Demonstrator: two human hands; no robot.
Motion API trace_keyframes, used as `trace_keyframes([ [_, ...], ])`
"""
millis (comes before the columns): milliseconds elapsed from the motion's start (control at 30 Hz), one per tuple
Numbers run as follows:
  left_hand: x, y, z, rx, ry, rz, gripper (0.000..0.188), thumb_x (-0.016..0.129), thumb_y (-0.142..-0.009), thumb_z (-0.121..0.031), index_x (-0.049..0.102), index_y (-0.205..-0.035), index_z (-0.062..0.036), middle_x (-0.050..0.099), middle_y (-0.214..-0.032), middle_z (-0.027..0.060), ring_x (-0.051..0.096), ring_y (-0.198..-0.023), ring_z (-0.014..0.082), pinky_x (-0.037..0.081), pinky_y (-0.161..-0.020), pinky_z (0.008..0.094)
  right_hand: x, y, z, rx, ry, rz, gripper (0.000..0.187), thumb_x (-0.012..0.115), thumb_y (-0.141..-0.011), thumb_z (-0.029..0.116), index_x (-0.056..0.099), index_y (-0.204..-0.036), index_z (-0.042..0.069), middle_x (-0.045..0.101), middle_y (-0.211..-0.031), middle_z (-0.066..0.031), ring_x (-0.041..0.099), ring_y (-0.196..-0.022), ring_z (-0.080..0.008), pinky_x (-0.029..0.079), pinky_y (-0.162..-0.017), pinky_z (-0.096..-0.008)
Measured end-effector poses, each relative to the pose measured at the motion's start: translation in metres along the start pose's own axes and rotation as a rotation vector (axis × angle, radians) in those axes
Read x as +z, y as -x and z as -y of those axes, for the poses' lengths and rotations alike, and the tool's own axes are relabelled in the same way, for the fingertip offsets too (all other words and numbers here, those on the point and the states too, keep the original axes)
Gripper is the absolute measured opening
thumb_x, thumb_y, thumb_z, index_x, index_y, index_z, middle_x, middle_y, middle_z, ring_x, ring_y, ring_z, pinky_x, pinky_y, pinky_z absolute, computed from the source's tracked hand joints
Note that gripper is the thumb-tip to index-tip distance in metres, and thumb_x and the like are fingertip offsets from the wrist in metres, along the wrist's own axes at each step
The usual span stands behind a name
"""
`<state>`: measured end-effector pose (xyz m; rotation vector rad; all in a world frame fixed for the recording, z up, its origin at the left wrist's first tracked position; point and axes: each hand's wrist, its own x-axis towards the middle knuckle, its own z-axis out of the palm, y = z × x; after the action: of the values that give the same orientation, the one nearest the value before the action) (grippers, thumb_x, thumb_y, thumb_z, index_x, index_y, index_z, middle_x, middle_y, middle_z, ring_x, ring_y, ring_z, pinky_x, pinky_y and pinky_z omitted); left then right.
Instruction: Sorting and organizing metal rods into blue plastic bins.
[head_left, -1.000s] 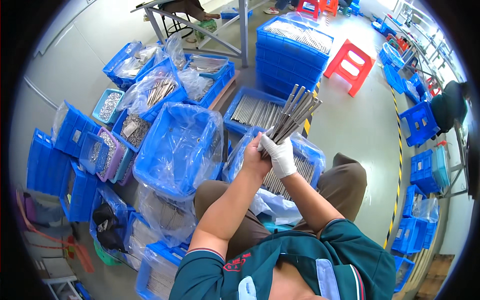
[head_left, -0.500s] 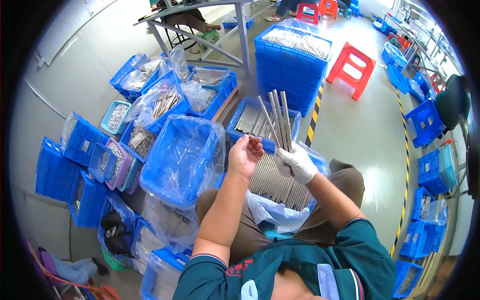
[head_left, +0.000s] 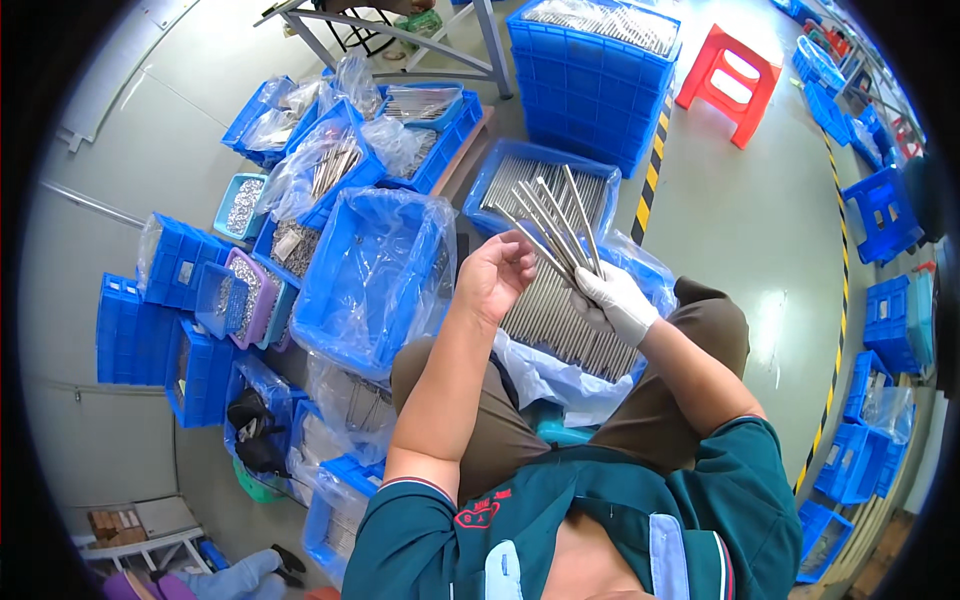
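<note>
My right hand [head_left: 618, 303], in a white glove, is closed around several metal rods [head_left: 556, 222] that fan out upward. My bare left hand [head_left: 496, 276] is beside them on the left, its fingers curled in. Whether anything is pinched in those fingers is hidden. Below both hands, between my knees, a blue crate holds rows of similar metal rods [head_left: 560, 320] and is lined with white plastic [head_left: 553, 372]. Just beyond it, another blue crate [head_left: 474, 200] contains more rods lying side by side.
To the left is a blue crate lined with clear plastic [head_left: 345, 285]. Further left are bins of small metal parts [head_left: 243, 205] and stacked blue crates [head_left: 135, 335]. A tall crate stack [head_left: 585, 115] and a red stool [head_left: 728, 85] stand ahead. Striped floor tape [head_left: 655, 165] runs alongside.
The view has shifted, so the surroundings sit differently in the picture. The rods in my right hand have tilted left and spread apart. My left hand has stayed close beside them, fingers curled.
</note>
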<state>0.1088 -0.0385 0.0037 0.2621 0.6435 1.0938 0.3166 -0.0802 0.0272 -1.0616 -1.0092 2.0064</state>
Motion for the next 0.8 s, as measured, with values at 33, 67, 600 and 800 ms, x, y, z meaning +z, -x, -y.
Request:
trace_keyframes([
  [33, -0.003, -0.001, -0.001, -0.016, 0.002, 0.064, 0.021, 0.049, -0.081, -0.001, 0.054, -0.102, 0.0013, 0.055, -0.08, 0.008, 0.052, -0.068, 0.0174, 0.046, -0.061, 0.0289, -0.002, -0.002, -0.002, -0.014, 0.033, -0.03, 0.028, 0.053, -0.091, 0.036, 0.049, -0.091, 0.009, 0.049, -0.061, -0.0004, 0.038, -0.039, -0.0055, 0.026, -0.033, -0.0187],
  [67, 0.001, 0.001, -0.002, -0.031, 0.005, 0.131, 0.024, 0.051, -0.079, 0.0, 0.054, -0.103, 0.0012, 0.054, -0.078, 0.0069, 0.05, -0.066, 0.016, 0.043, -0.058, 0.0272, -0.003, -0.003, -0.005, -0.03, 0.067, -0.061, 0.026, 0.053, -0.09, 0.034, 0.049, -0.091, 0.009, 0.05, -0.061, -0.0007, 0.039, -0.039, -0.0055, 0.027, -0.034, -0.0186],
  [600, 0.02, 0.016, 0.0, 0.154, -0.312, 0.058, 0.017, 0.057, -0.085, -0.007, 0.058, -0.099, 0.0002, 0.051, -0.071, 0.0, 0.043, -0.055, 0.0074, 0.033, -0.049, 0.0208, -0.004, -0.007, -0.012, -0.045, 0.048, -0.083, 0.022, 0.059, -0.087, 0.029, 0.052, -0.088, 0.007, 0.054, -0.062, -0.0009, 0.043, -0.04, -0.0049, 0.03, -0.035, -0.0184],
  [800, 0.02, 0.019, -0.007, 0.413, -0.438, -0.041, 0.01, 0.056, -0.089, -0.013, 0.058, -0.089, -0.0028, 0.042, -0.057, -0.0054, 0.031, -0.044, 0.0023, 0.022, -0.039, 0.0184, -0.004, -0.007, -0.008, -0.041, 0.091, -0.095, 0.019, 0.062, -0.085, 0.023, 0.052, -0.088, 0.007, 0.054, -0.062, -0.0007, 0.044, -0.041, -0.0054, 0.03, -0.035, -0.0189],
])
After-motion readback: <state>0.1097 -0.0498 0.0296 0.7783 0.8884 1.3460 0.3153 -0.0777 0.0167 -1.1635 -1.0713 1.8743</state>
